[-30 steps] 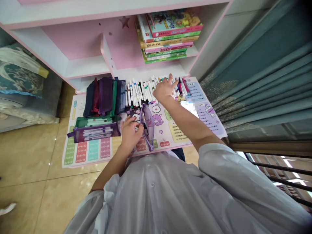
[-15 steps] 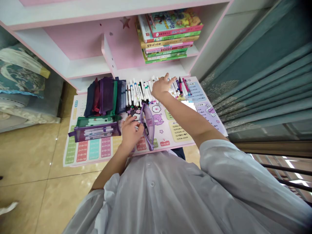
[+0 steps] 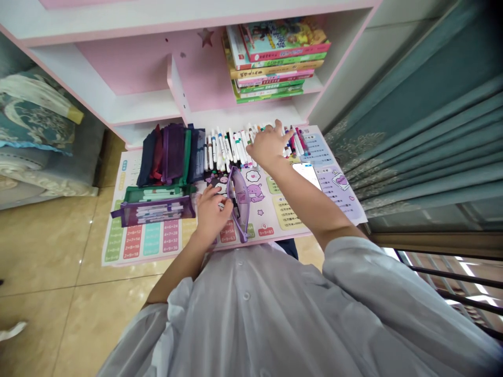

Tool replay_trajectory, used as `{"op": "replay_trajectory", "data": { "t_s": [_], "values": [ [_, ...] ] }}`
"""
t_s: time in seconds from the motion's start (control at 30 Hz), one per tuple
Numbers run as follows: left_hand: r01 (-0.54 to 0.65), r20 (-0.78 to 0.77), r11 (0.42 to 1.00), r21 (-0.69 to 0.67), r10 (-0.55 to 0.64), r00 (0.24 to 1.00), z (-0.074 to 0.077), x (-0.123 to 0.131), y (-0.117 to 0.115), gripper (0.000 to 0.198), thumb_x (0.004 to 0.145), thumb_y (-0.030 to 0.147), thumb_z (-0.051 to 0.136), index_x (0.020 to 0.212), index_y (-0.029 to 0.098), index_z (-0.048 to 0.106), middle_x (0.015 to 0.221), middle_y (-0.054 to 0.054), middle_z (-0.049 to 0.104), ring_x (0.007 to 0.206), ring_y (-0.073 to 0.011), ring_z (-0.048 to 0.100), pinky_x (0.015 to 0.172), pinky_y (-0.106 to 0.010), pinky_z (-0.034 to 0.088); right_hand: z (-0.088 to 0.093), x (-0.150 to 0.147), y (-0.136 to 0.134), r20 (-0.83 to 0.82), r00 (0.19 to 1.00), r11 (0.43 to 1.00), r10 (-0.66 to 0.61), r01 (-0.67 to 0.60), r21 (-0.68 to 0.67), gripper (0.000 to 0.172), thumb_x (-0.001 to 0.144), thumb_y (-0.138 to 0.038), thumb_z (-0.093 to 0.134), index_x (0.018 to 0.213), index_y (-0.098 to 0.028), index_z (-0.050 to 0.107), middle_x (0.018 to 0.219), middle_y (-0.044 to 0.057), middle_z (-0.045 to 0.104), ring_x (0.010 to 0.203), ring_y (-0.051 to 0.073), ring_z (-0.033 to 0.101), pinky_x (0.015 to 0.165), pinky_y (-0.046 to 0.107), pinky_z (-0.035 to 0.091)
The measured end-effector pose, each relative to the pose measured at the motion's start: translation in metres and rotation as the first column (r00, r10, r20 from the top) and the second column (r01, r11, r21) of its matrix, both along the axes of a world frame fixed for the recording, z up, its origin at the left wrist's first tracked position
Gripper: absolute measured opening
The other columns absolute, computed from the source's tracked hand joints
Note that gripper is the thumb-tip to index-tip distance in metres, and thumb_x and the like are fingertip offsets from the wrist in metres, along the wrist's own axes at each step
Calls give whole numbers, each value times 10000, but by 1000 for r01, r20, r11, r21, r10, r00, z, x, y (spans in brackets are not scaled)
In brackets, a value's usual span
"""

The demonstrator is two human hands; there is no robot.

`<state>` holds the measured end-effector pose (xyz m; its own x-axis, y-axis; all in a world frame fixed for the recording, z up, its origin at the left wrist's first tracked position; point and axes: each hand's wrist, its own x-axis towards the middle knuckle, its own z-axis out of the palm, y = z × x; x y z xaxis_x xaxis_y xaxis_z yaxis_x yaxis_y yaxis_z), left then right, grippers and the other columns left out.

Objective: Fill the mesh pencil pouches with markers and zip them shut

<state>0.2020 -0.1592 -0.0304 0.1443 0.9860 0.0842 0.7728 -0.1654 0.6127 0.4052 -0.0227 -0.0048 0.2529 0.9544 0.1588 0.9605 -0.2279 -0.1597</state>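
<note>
A purple pencil case (image 3: 242, 201) lies unzipped on the desk mat, with a few pens inside. My left hand (image 3: 212, 209) pinches its left edge between thumb and fingers. Over the row of white markers (image 3: 225, 149) at the back of the desk, my right hand (image 3: 270, 146) reaches with fingers spread. Its palm and fingers cover part of the row; whether a fingertip touches a marker cannot be made out. Pink and dark markers (image 3: 301, 140) end the row on the right.
To the left, a mesh pencil case (image 3: 157, 212) holds several markers, and flat cases (image 3: 173, 152) lie behind it. A phone (image 3: 307, 174) rests by my right forearm. Books (image 3: 275, 68) are stacked on the shelf above; a curtain (image 3: 412, 115) hangs at right.
My right hand has moved slightly right along the markers, its fingers still spread. My left hand stays at the purple pencil case. The view has shifted a little.
</note>
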Motion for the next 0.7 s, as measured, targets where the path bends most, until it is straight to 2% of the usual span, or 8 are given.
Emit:
{"op": "replay_trajectory", "data": {
  "t_s": [0.1, 0.17, 0.27, 0.37, 0.47, 0.7],
  "values": [
    [1, 1, 1000, 11, -1, 1000, -1, 0, 0, 206, 834, 276, 598, 660, 232, 698, 1254, -59, 727, 1379, -305, 525, 1184, -522, 365, 19, -7, -52, -64, 996, 992, 54, -46, 115, 277, 881, -324, 535, 907, -159, 756, 1431, 172, 582, 1473, 478, 296, 1117, 797, 222],
    [3, 7, 1000, 12, -3, 1000, -2, 0, 0, 200, 833, 278, 594, 672, 230, 702, 1254, -62, 726, 1380, -307, 524, 1185, -521, 367, 24, -11, -87, -128, 986, 985, 107, -87, 151, 218, 845, -297, 556, 781, -181, 729, 1428, 141, 593, 1457, 463, 341, 1104, 771, 283],
    [4, 19, 1000, 14, -4, 1000, -3, -1, 1, 202, 828, 280, 594, 660, 225, 691, 1255, -66, 726, 1384, -312, 521, 1185, -524, 371, 20, -17, -134, -235, 951, 968, 202, -157, 197, 204, 786, -272, 594, 603, -197, 643, 1383, 119, 642, 1437, 425, 409, 1103, 697, 353],
    [10, 27, 1000, 27, -11, 1000, -4, -2, 1, 207, 826, 276, 594, 644, 221, 675, 1249, -66, 730, 1373, -307, 534, 1184, -520, 377, 9, -24, -166, -285, 924, 950, 255, -184, 253, 187, 737, -247, 625, 555, -205, 612, 1332, 117, 683, 1417, 417, 444, 1075, 674, 386],
    [11, 31, 999, 38, -12, 999, -5, -1, 2, 203, 818, 268, 600, 631, 222, 663, 1242, -65, 735, 1371, -307, 539, 1185, -517, 380, 0, -34, -179, -272, 926, 949, 260, -194, 247, 171, 736, -240, 646, 568, -207, 640, 1366, 118, 670, 1430, 426, 425, 1078, 686, 368],
    [6, 26, 998, 57, -7, 1000, -5, 1, 2, 205, 819, 259, 592, 631, 222, 664, 1231, -67, 740, 1360, -303, 551, 1179, -499, 398, -7, -55, -170, -219, 954, 978, 204, -210, -4, 132, 796, -243, 662, 756, -187, 775, 1546, 145, 520, 1509, 438, 306, 1141, 725, 285]
  ]
}}
